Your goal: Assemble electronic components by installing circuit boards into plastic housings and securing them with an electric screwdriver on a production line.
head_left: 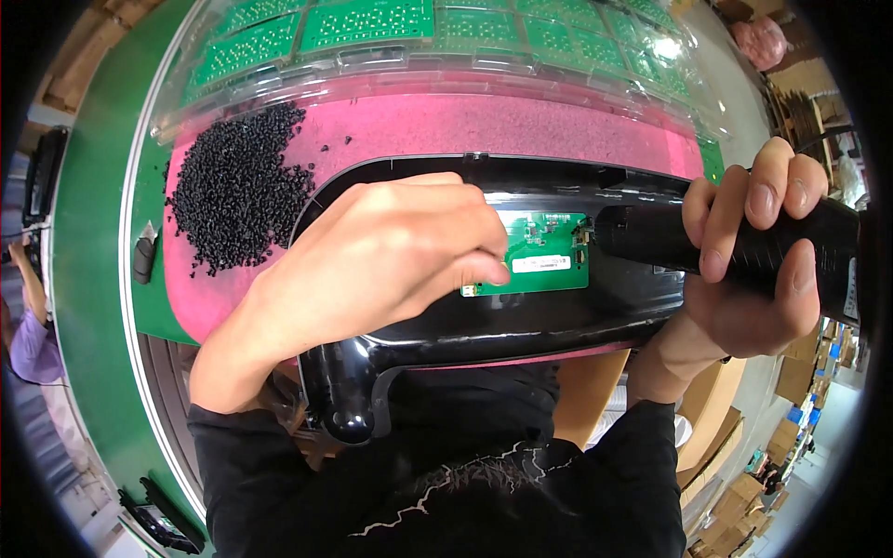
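A green circuit board (551, 272) with a white label lies inside a glossy black plastic housing (446, 330). My left hand (386, 246) reaches over the left end of the board, thumb and fingertips pinched together; whatever they hold is hidden. My right hand (758, 251) is wrapped around a black electric screwdriver (665, 234), held nearly level over the right end of the housing. Its narrower end points left, close to the board's right edge; the bit cannot be made out.
A heap of small black screws (237, 191) lies on the pink mat (419, 121) at left. Clear plastic trays of green boards (367, 23) stand behind it. A small dark object (144, 259) rests on the green table (93, 223). Another person's purple sleeve (39, 346) shows far left.
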Available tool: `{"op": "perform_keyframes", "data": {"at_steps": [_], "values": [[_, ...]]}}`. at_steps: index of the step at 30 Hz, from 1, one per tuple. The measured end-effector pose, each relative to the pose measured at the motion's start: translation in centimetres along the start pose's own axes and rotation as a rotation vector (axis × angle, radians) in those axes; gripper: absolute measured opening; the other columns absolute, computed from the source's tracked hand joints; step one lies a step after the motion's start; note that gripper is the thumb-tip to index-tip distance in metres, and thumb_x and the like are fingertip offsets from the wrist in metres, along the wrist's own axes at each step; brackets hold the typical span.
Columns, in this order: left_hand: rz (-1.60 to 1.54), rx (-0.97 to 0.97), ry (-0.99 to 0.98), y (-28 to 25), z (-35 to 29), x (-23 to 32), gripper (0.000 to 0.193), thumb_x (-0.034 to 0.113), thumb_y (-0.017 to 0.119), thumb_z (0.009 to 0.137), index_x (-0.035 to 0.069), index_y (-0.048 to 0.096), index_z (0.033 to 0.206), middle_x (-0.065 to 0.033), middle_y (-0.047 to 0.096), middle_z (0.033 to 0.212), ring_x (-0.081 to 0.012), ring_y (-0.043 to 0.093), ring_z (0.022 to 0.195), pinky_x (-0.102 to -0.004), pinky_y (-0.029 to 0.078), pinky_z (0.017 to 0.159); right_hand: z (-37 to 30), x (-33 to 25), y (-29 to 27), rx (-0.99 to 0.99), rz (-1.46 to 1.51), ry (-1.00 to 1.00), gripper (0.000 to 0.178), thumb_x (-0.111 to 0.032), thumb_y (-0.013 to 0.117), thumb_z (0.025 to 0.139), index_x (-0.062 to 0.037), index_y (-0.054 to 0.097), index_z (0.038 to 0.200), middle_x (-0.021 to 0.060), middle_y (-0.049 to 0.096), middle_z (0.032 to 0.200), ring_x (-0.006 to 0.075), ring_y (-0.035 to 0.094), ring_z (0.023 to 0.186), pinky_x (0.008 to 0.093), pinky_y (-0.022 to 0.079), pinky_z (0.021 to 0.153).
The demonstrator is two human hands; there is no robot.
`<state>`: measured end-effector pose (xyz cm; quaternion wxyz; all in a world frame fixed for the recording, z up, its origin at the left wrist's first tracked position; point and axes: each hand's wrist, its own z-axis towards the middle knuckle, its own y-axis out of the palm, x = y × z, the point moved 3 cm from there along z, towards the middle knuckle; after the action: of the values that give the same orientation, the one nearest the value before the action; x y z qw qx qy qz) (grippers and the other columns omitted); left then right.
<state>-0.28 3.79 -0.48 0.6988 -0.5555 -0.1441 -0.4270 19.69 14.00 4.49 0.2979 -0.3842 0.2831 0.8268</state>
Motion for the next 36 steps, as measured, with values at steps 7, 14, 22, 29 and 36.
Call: {"op": "perform_keyframes", "data": {"at_steps": [7, 14, 22, 29, 36], "values": [[0.029, -0.102, 0.074, 0.6, -0.1, -0.1, 0.019, 0.013, 0.075, 0.071, 0.002, 0.065, 0.081, -0.0041, 0.068, 0.084, -0.0223, 0.060, 0.074, -0.0329, 0.051, 0.063, 0.1, 0.1, -0.1, -0.032, -0.046, 0.043, 0.030, -0.024, 0.059, 0.082, -0.0074, 0.045, 0.102, 0.0063, 0.048, 0.094, 0.0095, 0.045, 0.052, 0.0268, 0.034, 0.055], [0.022, -0.097, 0.001, 0.6, -0.3, -0.6, 0.015, 0.014, 0.074, 0.073, 0.002, 0.067, 0.080, -0.0047, 0.071, 0.085, -0.0224, 0.063, 0.073, -0.0333, 0.053, 0.062, 0.3, 0.6, 1.1, -0.007, -0.051, 0.099, 0.028, -0.026, 0.060, 0.082, -0.0063, 0.046, 0.097, 0.0077, 0.048, 0.090, 0.0093, 0.045, 0.051, 0.0244, 0.034, 0.052], [0.019, -0.211, -0.149, 0.5, -0.3, -0.7, 0.013, 0.016, 0.072, 0.077, 0.004, 0.069, 0.082, -0.0067, 0.072, 0.088, -0.0242, 0.068, 0.074, -0.0358, 0.054, 0.065, -0.1, 1.6, 1.6, -0.003, -0.108, 0.109, 0.035, -0.028, 0.057, 0.083, 0.0002, 0.050, 0.103, 0.0059, 0.046, 0.078, 0.0083, 0.042, 0.049, 0.0227, 0.033, 0.050], [0.042, -0.238, -0.154, 0.5, 0.0, -0.7, 0.012, 0.015, 0.071, 0.079, 0.003, 0.068, 0.082, -0.0090, 0.072, 0.090, -0.0272, 0.069, 0.080, -0.0359, 0.055, 0.068, 0.4, 1.9, 1.7, -0.080, -0.092, 0.132, 0.037, -0.032, 0.057, 0.083, -0.0013, 0.050, 0.102, 0.0040, 0.045, 0.078, 0.0083, 0.042, 0.049, 0.0231, 0.034, 0.051], [0.046, -0.112, -0.002, 0.7, 0.0, -0.7, 0.016, 0.020, 0.071, 0.079, 0.004, 0.070, 0.084, -0.0068, 0.069, 0.079, -0.0247, 0.062, 0.075, -0.0368, 0.051, 0.067, 0.6, -1.1, 2.6, -0.172, 0.130, 0.033, 0.031, -0.027, 0.067, 0.079, -0.0097, 0.044, 0.091, -0.0001, 0.046, 0.079, 0.0081, 0.047, 0.048, 0.0247, 0.036, 0.051]]}}
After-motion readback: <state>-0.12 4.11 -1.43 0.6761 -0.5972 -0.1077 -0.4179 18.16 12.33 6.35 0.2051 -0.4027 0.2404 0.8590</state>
